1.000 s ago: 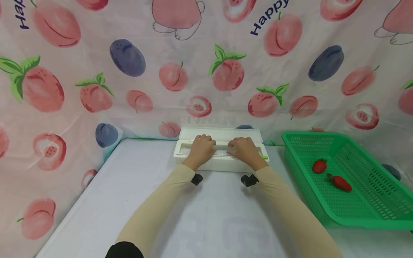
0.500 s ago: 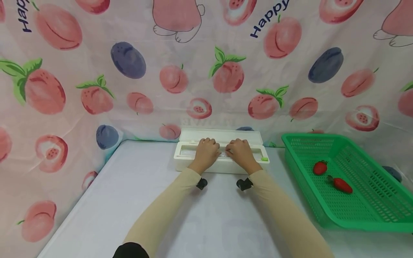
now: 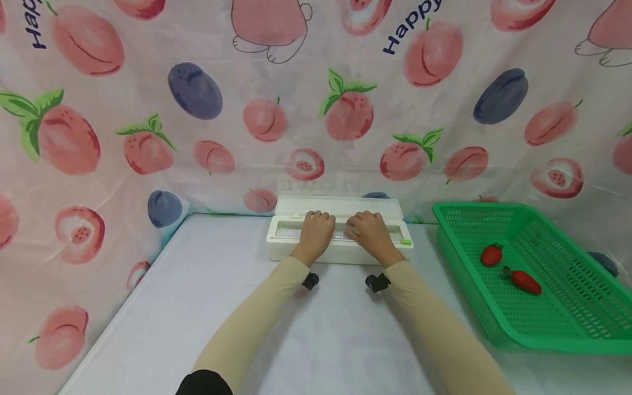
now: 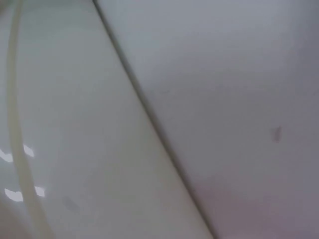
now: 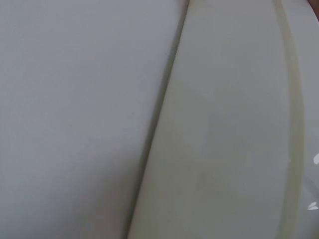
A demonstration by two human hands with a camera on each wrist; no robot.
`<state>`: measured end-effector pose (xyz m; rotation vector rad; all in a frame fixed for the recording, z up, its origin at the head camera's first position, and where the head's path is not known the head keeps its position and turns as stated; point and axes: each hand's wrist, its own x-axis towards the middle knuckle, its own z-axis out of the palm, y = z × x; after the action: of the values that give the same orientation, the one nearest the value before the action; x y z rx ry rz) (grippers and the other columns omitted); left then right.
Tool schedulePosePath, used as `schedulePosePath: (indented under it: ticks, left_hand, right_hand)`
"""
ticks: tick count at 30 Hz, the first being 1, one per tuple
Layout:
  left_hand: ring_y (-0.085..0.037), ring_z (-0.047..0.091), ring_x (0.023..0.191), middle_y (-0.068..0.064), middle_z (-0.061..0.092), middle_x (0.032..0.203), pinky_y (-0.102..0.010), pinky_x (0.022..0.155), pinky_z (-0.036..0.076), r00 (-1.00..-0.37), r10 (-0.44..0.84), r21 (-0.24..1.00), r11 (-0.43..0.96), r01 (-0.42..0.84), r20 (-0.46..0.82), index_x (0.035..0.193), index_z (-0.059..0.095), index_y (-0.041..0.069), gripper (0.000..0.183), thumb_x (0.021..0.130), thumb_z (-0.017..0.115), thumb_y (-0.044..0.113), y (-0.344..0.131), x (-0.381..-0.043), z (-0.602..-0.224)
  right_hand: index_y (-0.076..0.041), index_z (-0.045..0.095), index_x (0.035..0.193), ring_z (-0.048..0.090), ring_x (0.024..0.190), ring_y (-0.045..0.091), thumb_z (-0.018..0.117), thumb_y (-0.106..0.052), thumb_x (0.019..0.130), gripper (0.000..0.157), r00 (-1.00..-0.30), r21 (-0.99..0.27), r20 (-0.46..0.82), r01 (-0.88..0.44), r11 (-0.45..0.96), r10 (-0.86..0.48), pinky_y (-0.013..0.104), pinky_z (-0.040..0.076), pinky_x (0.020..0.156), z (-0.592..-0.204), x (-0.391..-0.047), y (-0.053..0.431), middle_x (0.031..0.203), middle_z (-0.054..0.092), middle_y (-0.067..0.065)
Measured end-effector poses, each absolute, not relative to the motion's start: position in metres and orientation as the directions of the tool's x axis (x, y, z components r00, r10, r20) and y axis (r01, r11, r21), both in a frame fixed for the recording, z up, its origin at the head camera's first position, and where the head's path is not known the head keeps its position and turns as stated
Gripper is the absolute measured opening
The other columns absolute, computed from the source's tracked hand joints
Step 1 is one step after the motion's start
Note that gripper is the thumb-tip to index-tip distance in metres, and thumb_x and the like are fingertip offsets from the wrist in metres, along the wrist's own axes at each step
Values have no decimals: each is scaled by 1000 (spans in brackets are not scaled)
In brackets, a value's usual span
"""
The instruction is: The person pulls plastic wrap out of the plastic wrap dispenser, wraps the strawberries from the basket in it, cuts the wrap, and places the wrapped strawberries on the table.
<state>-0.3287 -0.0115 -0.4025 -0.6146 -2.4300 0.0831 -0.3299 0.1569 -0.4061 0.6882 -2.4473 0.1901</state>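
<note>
A white cling film dispenser (image 3: 326,254) stands at the back of the table, its lid (image 3: 340,206) raised. Clear, shiny film (image 3: 340,235) shows in the long opening between the hands. My left hand (image 3: 317,235) is over the opening's middle, fingers curled down and pinching at the film; its fingertips are hidden. Close on its right, my right hand (image 3: 369,233) also pinches at the film with bent fingers, its thumb low. A small green slider (image 3: 405,241) sits at the dispenser's right end. Both wrist views show the dispenser's front wall (image 4: 99,124) but hardly any hand.
To the right stands a green perforated basket (image 3: 474,296) with two red strawberries (image 3: 524,282) in it. Behind the white table (image 3: 197,274) hangs a fruit-print cloth (image 3: 306,99), close against the dispenser's back.
Both hands came inward and closer together over the opening, fingers bending toward the film. In the last half second the right hand eased slightly right; dispenser and basket stayed put.
</note>
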Motion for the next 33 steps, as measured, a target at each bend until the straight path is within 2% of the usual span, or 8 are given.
schedulePosePath:
  ticks: [6, 12, 15, 20, 27, 33]
  left_hand:
    - [-20, 66, 92, -3, 70, 94, -34, 86, 50, -668, 453, -229, 888, 399, 590, 97, 65, 9, 11, 87, 63, 13, -10, -328, -409]
    - [-20, 65, 92, -4, 69, 94, -34, 86, 50, -647, 449, -226, 888, 401, 616, 98, 63, 8, 10, 88, 60, 9, -12, -326, -411]
    - [-20, 65, 92, -4, 68, 93, -34, 86, 50, -641, 446, -222, 889, 401, 625, 98, 62, 8, 10, 89, 59, 10, -13, -326, -412]
    - [-20, 65, 91, -4, 67, 92, -34, 86, 50, -622, 446, -219, 886, 409, 643, 96, 61, 9, 8, 90, 59, 13, -15, -328, -414]
    - [-19, 63, 90, -2, 64, 93, -34, 85, 49, -608, 484, -225, 863, 453, 630, 97, 61, 12, 34, 81, 67, 41, -14, -325, -409]
    - [-19, 60, 94, -2, 62, 96, -35, 92, 45, -653, 520, -255, 850, 461, 551, 97, 65, 13, 29, 79, 72, 35, -13, -326, -400]
  right_hand:
    - [-11, 70, 91, 63, 82, 23, 75, -24, 78, 19, -740, 94, 504, -465, 880, -445, 45, 49, 76, -399, -327, 167, 85, 70, 4]
    - [-12, 71, 87, 61, 79, 22, 71, -17, 82, 6, -741, 153, 494, -442, 884, -455, 43, 47, 74, -396, -323, 180, 84, 70, 3]
    - [-12, 72, 83, 60, 75, 23, 70, -16, 83, 5, -724, 174, 529, -419, 891, -443, 43, 46, 72, -398, -323, 184, 80, 70, 3]
    - [-10, 71, 84, 61, 78, 23, 70, -17, 83, 7, -696, 172, 587, -392, 904, -414, 44, 47, 76, -403, -321, 185, 81, 71, 5]
    - [-8, 70, 82, 61, 81, 24, 69, -16, 84, 7, -628, 161, 674, -389, 907, -389, 45, 46, 79, -410, -318, 186, 81, 70, 7]
    - [-7, 70, 82, 62, 81, 26, 70, -13, 82, 6, -570, 155, 725, -411, 898, -386, 46, 46, 81, -416, -319, 186, 81, 70, 8]
